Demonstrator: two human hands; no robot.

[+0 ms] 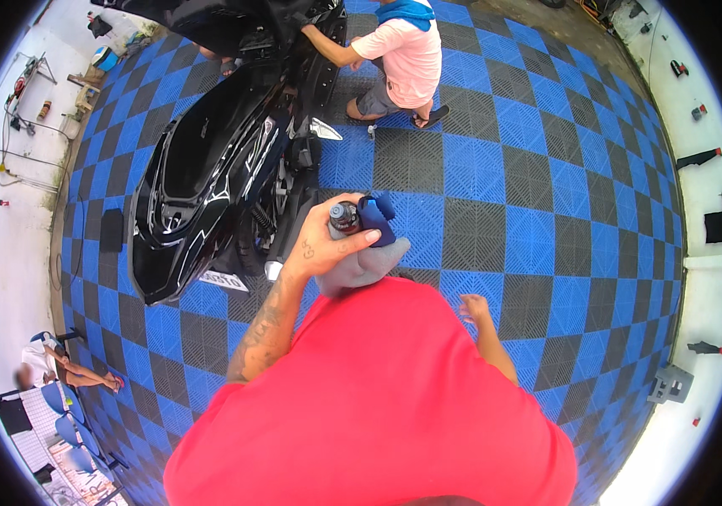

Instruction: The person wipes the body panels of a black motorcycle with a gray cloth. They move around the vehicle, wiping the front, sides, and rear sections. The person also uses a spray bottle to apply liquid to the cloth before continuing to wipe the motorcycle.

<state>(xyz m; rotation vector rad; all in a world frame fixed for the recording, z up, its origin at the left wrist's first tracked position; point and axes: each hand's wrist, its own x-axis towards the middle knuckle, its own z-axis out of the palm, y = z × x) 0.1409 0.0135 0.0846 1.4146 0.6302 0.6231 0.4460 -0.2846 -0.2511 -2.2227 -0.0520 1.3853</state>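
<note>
My left hand (319,244) is raised in front of my red shirt, closed around a small bottle (344,218) with a dark cap. In the same grip are a dark blue block that looks like a foam applicator (376,223) and a grey cloth (368,266) hanging below. My thumb presses across the blue block. My right hand (473,307) hangs low at my right side, its fingers loosely apart and nothing seen in them. Ahead to the left stands a black scooter (196,160) with its seat area exposed; neither hand touches it.
A person in a pink shirt (413,55) crouches by the scooter's far end, one hand on it. A foot (228,66) shows beyond it. Someone seated (39,361) is near blue chairs (74,432) at lower left. A grey step stool (671,384) stands by the right wall.
</note>
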